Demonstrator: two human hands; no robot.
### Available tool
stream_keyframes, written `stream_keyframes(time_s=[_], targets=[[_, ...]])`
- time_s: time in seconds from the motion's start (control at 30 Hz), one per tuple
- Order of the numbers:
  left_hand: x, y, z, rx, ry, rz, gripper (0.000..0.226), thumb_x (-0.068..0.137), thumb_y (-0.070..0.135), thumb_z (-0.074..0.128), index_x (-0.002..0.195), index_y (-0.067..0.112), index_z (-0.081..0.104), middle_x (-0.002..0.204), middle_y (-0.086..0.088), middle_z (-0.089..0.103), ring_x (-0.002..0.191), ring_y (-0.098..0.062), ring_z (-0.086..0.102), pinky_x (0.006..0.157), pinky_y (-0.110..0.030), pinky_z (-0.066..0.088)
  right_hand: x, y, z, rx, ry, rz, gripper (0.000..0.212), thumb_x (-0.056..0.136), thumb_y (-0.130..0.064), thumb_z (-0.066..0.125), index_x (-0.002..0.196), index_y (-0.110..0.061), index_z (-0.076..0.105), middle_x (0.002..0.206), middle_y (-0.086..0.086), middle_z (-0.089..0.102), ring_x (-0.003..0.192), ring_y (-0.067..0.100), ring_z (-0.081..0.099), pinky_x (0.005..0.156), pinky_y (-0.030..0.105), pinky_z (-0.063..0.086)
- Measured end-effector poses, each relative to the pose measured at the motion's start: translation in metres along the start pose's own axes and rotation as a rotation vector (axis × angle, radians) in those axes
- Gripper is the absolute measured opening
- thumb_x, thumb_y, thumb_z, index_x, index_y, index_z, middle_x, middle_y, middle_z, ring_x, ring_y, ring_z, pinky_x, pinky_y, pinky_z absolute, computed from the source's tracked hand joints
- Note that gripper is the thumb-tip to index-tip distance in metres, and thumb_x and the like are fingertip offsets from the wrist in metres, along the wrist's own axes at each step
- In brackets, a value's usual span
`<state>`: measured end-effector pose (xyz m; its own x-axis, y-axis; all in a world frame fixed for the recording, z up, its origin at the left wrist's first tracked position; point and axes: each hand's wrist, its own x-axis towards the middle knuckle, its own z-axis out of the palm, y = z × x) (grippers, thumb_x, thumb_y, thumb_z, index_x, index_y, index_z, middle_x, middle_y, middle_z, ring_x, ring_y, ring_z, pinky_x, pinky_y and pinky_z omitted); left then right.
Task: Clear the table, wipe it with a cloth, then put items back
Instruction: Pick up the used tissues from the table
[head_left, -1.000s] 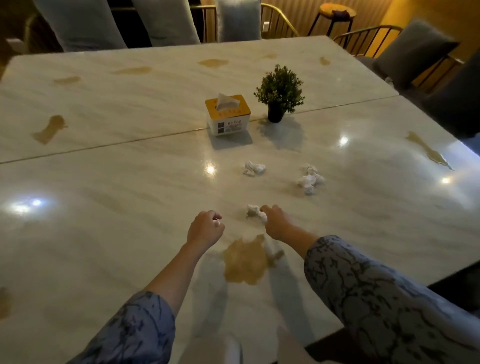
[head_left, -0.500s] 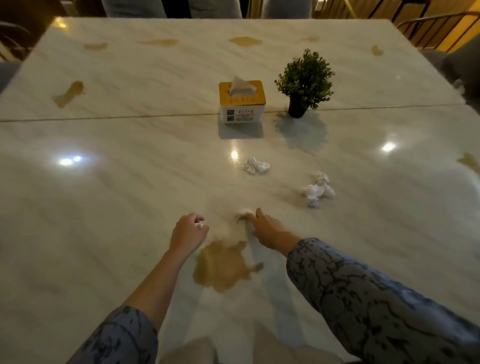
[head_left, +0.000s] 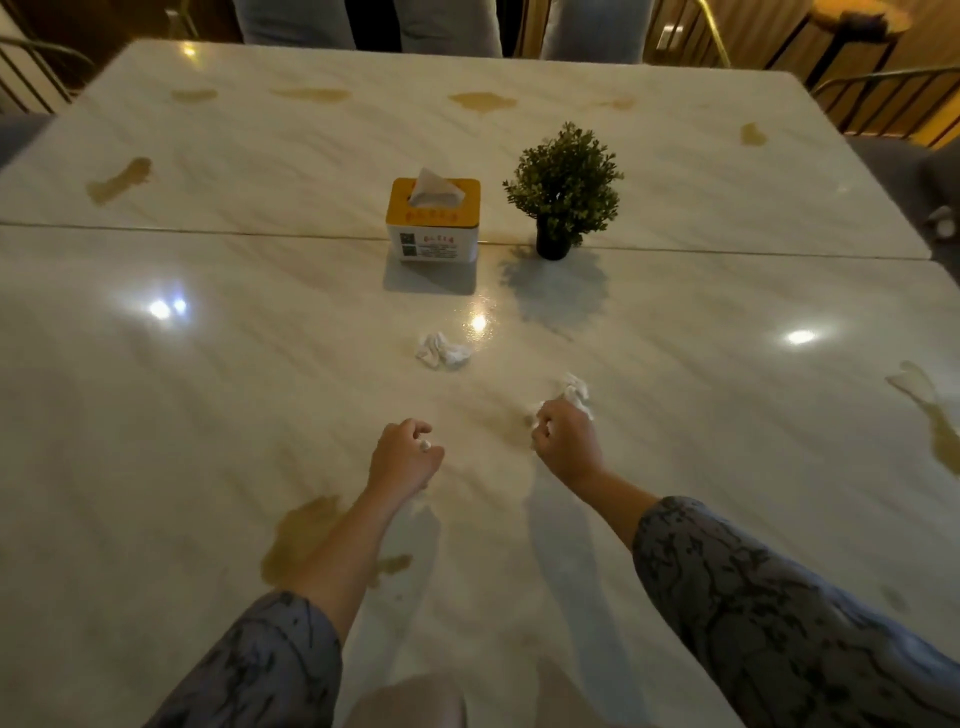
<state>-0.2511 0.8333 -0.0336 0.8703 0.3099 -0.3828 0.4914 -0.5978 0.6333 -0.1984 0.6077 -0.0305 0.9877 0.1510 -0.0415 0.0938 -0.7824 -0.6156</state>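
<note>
Left hand: the left hand (head_left: 404, 457) hovers over the near middle of the glossy white marble table (head_left: 208, 415), fingers curled round a small white scrap of tissue (head_left: 425, 445) that peeks out between finger and thumb.
Right hand: the right hand (head_left: 563, 439) is curled, knuckles up, gripping a crumpled white tissue wad (head_left: 575, 392) that sticks out beyond the fingers (a second bit of white shows at its thumb side).
Loose tissue: another crumpled white tissue ball (head_left: 441, 352) lies beyond both hands, towards the table's middle, apart from each.
Box: a white tissue box with a yellow lid (head_left: 434, 221) stands at the centre seam; red characters on lid and front are too small to read.
Plant: a small green potted shrub in a black pot (head_left: 563, 189) stands just right of the box.
Stains: a brown spill (head_left: 298, 535) lies near the near edge, partly under the left forearm; more brown patches dot the far edge.
Arms: both reach forward, in grey patterned sleeves (head_left: 779, 613).
</note>
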Motion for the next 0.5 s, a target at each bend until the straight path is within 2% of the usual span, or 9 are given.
stream_keyframes(time_s=[0.07,0.2,0.33,0.43,0.5], targets=[[0.008,0.018,0.007,0.054,-0.007,0.001,0.036,0.078,0.021,0.061,0.114,0.022,0.059,0.12,-0.003,0.046,0.073,-0.023,0.066,0.076,-0.031,0.054,0.013,0.006,-0.014,0.083,0.079,0.035,0.018,0.078,0.003,0.053,0.073,-0.013,0.047,0.077,0.0,0.048,0.068,0.017,0.045,0.061,0.027,0.033],[0.031,0.05,0.021,0.132,0.023,0.023,0.042,0.08,0.018,0.063,0.121,0.022,0.056,0.13,-0.004,0.04,0.09,-0.024,0.063,0.076,-0.028,0.046,0.036,0.022,-0.028,0.122,0.096,0.132,0.025,0.084,-0.002,0.053,0.105,-0.015,0.059,0.106,0.0,0.059,0.089,0.019,0.058,0.072,0.028,0.044],[0.057,0.073,0.036,0.213,0.055,0.09,0.047,0.082,0.017,0.064,0.126,0.023,0.051,0.142,-0.006,0.035,0.107,-0.027,0.058,0.078,-0.03,0.043,0.047,0.036,-0.024,0.012,-0.11,0.063,0.033,0.088,-0.007,0.051,0.116,-0.023,0.06,0.124,0.0,0.061,0.114,0.02,0.057,0.092,0.033,0.048],[0.079,0.084,0.043,0.322,0.085,0.128,0.052,0.088,0.016,0.061,0.135,0.027,0.043,0.16,-0.005,0.009,0.136,-0.028,0.035,0.09,-0.037,0.044,0.041,0.042,-0.012,-0.082,-0.258,-0.102,0.032,0.093,-0.018,0.058,0.124,-0.027,0.058,0.134,-0.005,0.057,0.126,0.015,0.049,0.103,0.031,0.041],[0.097,0.086,0.042,0.366,0.092,0.107,0.051,0.091,0.016,0.057,0.138,0.027,0.039,0.163,-0.002,-0.006,0.146,-0.026,0.018,0.095,-0.039,0.045,0.036,0.047,-0.002,-0.082,-0.324,-0.185,0.037,0.094,-0.024,0.059,0.131,-0.025,0.054,0.136,-0.004,0.055,0.129,0.016,0.046,0.106,0.031,0.039]])
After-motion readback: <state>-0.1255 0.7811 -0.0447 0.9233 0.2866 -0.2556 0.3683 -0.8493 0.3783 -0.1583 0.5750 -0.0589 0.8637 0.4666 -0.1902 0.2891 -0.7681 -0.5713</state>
